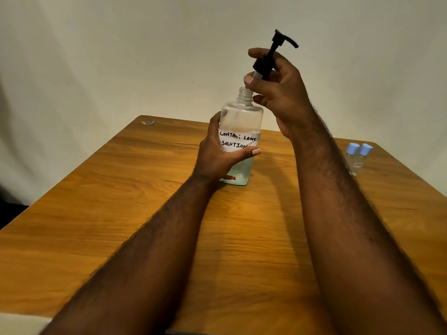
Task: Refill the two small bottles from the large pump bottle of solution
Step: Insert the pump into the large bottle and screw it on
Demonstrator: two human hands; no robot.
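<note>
Keep the large bottle (242,122) steady on the table (121,213), left hand (217,155) wrapped round its label, and lift the pump top (264,62) straight up, pinched tight in the right hand (280,93) just above the open neck. Then reach well right of the large bottle for the two small bottles (358,158), blue caps on — only the right arm in between.

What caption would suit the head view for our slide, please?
Left hand steadies the large bottle; right hand holds its pump above the neck; two capped small bottles nearby.

light: warm, dim | shadows: soft, on table (96,213) | edges: wide-angle bend | focus: slightly soft
</note>
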